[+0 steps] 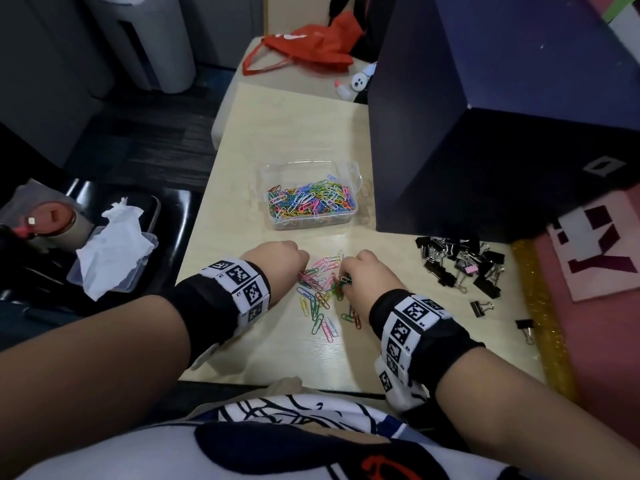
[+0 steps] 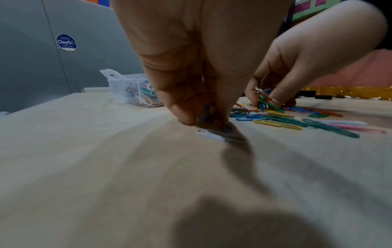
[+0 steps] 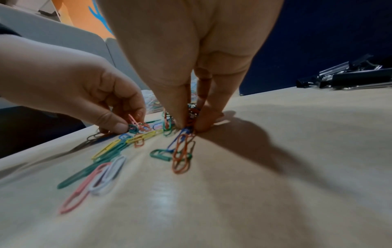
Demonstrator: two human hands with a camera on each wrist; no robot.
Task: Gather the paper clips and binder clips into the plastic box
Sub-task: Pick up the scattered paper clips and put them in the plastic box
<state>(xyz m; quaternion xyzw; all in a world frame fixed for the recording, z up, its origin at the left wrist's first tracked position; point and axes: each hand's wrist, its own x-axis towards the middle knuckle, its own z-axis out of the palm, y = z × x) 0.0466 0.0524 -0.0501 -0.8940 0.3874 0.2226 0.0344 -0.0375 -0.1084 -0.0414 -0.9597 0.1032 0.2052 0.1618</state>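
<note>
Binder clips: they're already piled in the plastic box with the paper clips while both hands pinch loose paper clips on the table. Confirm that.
Not quite. The binder clips lie on the table, right of the hands, as the head view shows. The plastic box holds only paper clips. Left hand and right hand do pinch loose ones.

From the head view my left hand [image 1: 277,263] and right hand [image 1: 363,275] turn their backs to the camera, so my fingers and whatever paper clips [image 1: 320,296] they pinch are hidden beneath them. In the left wrist view my palm covers most of the plastic box [image 2: 127,90]. In the right wrist view the box is almost wholly behind my fingers [image 3: 180,107], and the binder clips [image 3: 350,75] are blurred and cut by the right edge. How many clips each hand holds, I cannot tell.
</note>
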